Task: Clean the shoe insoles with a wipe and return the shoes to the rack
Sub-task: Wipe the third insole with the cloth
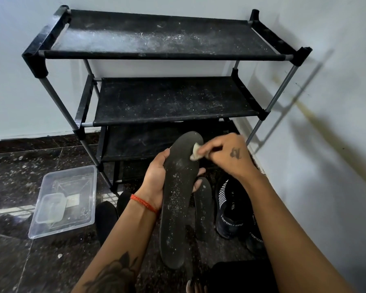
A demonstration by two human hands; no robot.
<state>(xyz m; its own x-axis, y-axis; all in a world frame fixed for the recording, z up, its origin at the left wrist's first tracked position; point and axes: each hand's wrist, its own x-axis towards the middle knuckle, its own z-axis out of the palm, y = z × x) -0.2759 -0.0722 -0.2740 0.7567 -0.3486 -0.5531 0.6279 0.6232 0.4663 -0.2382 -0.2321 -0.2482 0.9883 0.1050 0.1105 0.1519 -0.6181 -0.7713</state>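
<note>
- Head view, insole [179, 193]: dark, dusted with pale specks, held upright in front of the rack [163, 53], toe end up, so its top face is open for wiping.
- Left hand [154, 180]: curled round the insole's middle from behind, thumb on the left edge; grasping, steadying it.
- Right hand [228, 155]: fingers bunched, pinching a small wipe [195, 152] pressed to the insole near the toe.
- Second insole [203, 208]: flat on the floor [19, 166], likely waiting its turn.
- Shoes [232, 210]: dark pair on the floor just right of it, off the rack.
- Tub [66, 199]: clear, on the floor, left.
</note>
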